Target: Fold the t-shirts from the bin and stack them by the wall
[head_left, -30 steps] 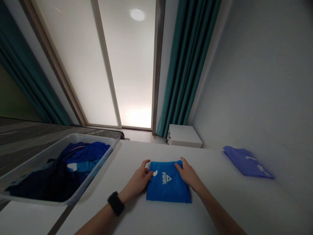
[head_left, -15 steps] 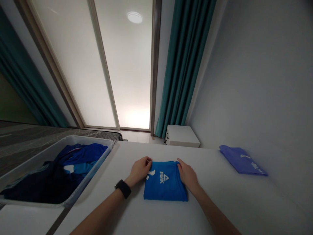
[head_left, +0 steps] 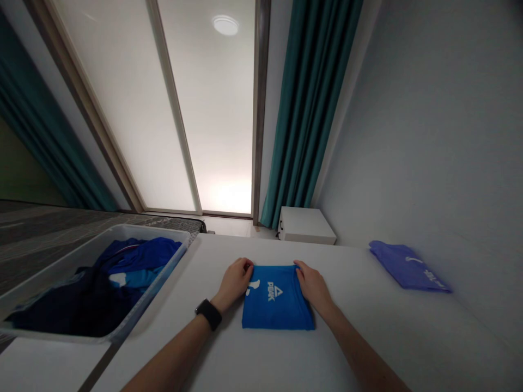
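Resting at opposite side edges of a folded blue garment [head_left: 275, 298], the left hand [head_left: 234, 283] and the right hand [head_left: 312, 288] frame it on a white table top [head_left: 261, 359]. The garment lies flat between the two sets of fingers, with its white PEAK logo facing up and its top edge level with the fingertips. The left-hand fingers [head_left: 245, 267] are held together and curled against the garment's left edge; the right-hand fingers [head_left: 301, 267] are held together and extended along its right edge. Both sets touch the fabric; whether either is clamped on it cannot be determined from this view. A black wristwatch [head_left: 208, 314] sits on the left wrist, below and left of the left-hand fingers. Farther left of those fingers, a translucent plastic bin [head_left: 163, 233] holds a dark navy garment [head_left: 69, 307] and a bright blue garment [head_left: 143, 255]. Well right of the right-hand fingers, a folded purple garment [head_left: 408, 269] lies near the wall [head_left: 429, 136]. Beyond the fingertips stands a low white cabinet [head_left: 306, 224], beside a teal curtain [head_left: 310, 109].
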`<state>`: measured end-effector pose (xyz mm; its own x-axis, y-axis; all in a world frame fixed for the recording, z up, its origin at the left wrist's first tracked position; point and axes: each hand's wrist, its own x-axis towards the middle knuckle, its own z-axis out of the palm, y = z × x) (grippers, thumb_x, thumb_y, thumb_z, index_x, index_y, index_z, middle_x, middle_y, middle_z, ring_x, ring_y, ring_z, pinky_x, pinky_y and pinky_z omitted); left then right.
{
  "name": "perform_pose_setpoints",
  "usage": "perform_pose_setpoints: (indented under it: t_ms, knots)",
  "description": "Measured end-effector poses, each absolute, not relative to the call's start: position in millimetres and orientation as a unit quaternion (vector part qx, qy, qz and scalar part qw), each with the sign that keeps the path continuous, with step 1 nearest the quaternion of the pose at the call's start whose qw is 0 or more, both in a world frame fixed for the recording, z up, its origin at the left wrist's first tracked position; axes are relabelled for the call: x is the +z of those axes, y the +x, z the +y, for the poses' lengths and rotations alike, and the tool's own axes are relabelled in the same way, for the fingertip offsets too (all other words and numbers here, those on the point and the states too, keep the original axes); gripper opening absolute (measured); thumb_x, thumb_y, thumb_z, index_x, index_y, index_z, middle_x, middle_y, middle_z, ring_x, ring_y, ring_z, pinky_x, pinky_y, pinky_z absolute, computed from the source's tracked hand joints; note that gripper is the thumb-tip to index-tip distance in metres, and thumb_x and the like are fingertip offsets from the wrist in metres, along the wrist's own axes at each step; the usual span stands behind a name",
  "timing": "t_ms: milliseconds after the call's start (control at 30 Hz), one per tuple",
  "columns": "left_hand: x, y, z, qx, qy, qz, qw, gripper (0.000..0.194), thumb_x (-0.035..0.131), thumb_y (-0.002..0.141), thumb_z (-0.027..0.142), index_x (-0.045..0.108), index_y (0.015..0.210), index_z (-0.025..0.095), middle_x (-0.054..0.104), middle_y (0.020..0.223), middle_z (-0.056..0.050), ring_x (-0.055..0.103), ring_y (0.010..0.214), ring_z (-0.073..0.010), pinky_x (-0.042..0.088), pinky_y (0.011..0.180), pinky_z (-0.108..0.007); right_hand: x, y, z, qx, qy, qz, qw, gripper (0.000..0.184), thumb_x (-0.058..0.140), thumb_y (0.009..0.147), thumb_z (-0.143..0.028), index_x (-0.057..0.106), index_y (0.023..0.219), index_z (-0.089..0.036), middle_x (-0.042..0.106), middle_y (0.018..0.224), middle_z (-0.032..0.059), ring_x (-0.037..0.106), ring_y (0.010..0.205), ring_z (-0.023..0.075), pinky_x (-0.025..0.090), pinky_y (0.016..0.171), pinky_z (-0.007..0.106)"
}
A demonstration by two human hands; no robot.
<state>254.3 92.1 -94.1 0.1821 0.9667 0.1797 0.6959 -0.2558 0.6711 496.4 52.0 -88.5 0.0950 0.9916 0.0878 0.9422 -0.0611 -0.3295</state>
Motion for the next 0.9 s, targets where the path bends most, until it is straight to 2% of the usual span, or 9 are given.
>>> perform_pose_setpoints:
  t_ms: [67,167,233,300,400,467,567,733,900]
  knots:
    - [-86.2,255.1,84.3,0.296,0.76,0.557,0.157,0.024,0.044,0.091,0.021,0.065,0.102,0.016,0.065,0.096,-0.009,0.061,0.09,-0.0225,0.048,0.084,-0.037,-77.5,494.5,44.7,0.066,-0.726,-0.666,0.159,0.042,0.032,0.098,-0.019,0.059,0.13,-0.015,0.066,0.126,0.0096,0.062,0.114,0.021,0.044,0.097,0.031]
    - [-72.3,263.9,62.1,0.26,0.834,0.486,0.039,0.033,0.042,0.094,0.022,0.058,0.124,0.019,0.062,0.121,-0.011,0.055,0.114,-0.0259,0.043,0.098,-0.043,-61.4,483.1,24.5,0.0,-0.708,-0.691,0.145,0.044,0.03,0.098,-0.018,0.058,0.132,-0.014,0.065,0.125,0.0135,0.058,0.116,0.0248,0.042,0.099,0.039]
    - [-69.4,274.6,45.5,0.222,0.877,0.425,0.008,0.039,0.04,0.097,0.025,0.051,0.134,0.018,0.054,0.138,-0.012,0.046,0.129,-0.026,0.037,0.107,-0.045,-58.5,470.9,9.7,-0.043,-0.669,-0.732,0.124,0.046,0.03,0.097,-0.016,0.056,0.135,-0.014,0.062,0.13,0.0144,0.054,0.122,0.0256,0.038,0.104,0.042]
    - [-74.8,285.5,33.0,0.193,0.899,0.393,-0.001,0.043,0.037,0.098,0.027,0.046,0.139,0.015,0.046,0.147,-0.012,0.038,0.138,-0.025,0.03,0.114,-0.043,-64.2,459.2,-1.4,-0.044,-0.634,-0.765,0.106,0.047,0.031,0.096,-0.016,0.052,0.138,-0.012,0.054,0.141,0.0141,0.046,0.131,0.0254,0.029,0.112,0.046]
    - [-92.0,295.2,25.6,0.164,0.907,0.389,0.009,0.048,0.034,0.099,0.028,0.042,0.143,0.01,0.041,0.151,-0.015,0.033,0.142,-0.0256,0.026,0.117,-0.043,-82.8,449.7,-7.9,-0.008,-0.625,-0.776,0.085,0.051,0.033,0.096,-0.022,0.044,0.144,-0.012,0.041,0.151,0.0122,0.034,0.141,0.025,0.016,0.118,0.049]
    - [-102.4,296.2,26.0,0.157,0.905,0.394,0.016,0.05,0.033,0.098,0.028,0.041,0.144,0.009,0.039,0.152,-0.017,0.032,0.143,-0.0272,0.024,0.117,-0.046,-95.4,449.3,-7.6,0.009,-0.637,-0.766,0.084,0.054,0.034,0.095,-0.026,0.039,0.148,-0.013,0.034,0.155,0.0108,0.026,0.145,0.0252,0.013,0.119,0.049]
    - [-108.9,294.2,27.7,0.157,0.907,0.391,0.016,0.053,0.034,0.097,0.029,0.039,0.146,0.009,0.035,0.154,-0.016,0.03,0.144,-0.0278,0.023,0.118,-0.047,-108.4,452.4,-6.1,0.015,-0.65,-0.755,0.092,0.058,0.033,0.095,-0.029,0.035,0.15,-0.011,0.025,0.158,0.0101,0.018,0.147,0.0247,0.015,0.119,0.047]
    - [-106.0,292.1,25.6,0.167,0.905,0.39,0.014,0.054,0.034,0.099,0.032,0.037,0.147,0.009,0.035,0.154,-0.015,0.029,0.144,-0.0273,0.021,0.118,-0.046,-114.7,456.5,-5.3,0.015,-0.659,-0.745,0.098,0.06,0.031,0.096,-0.031,0.031,0.151,-0.007,0.021,0.159,0.0115,0.02,0.147,0.0245,0.02,0.118,0.044]
    - [-105.0,280.1,33.4,0.164,0.9,0.404,0.03,0.054,0.036,0.099,0.038,0.036,0.148,0.016,0.035,0.155,-0.011,0.029,0.144,-0.0265,0.019,0.118,-0.047,-109.1,457.2,-5.5,0.033,-0.665,-0.74,0.09,0.06,0.029,0.096,-0.029,0.029,0.151,-0.004,0.019,0.159,0.012,0.019,0.147,0.024,0.021,0.119,0.041]
